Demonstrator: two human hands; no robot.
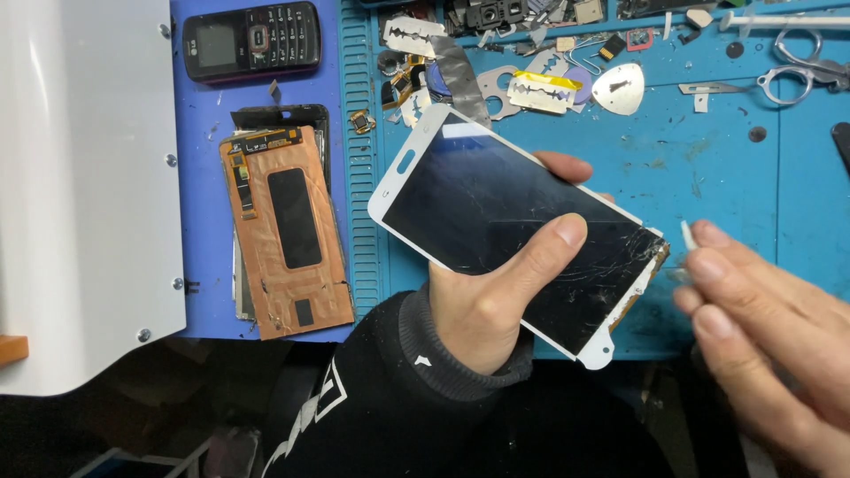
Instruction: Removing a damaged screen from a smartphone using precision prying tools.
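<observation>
Two hands work over a blue repair mat [726, 159]: the left hand [487, 301] is closed around a white-framed phone screen [513, 235], thumb laid across the dark glass and fingertips showing past the far edge, holding it tilted in the air above the mat's middle. The right hand [770, 336], at the right edge, pinches a small white tool [688, 235] between its fingertips, its tip just beside the screen's cracked right corner [633, 257]. That corner is the risk: the glass there is webbed with fractures and the layer beneath seems to peel away, so prying could shed splinters towards the bare thumb or spread the cracks further. The one-handed hold could also slip under sideways pressure. Loose razor blades [542, 90] lie on the far part of the mat, a hazard to any reaching hand.
</observation>
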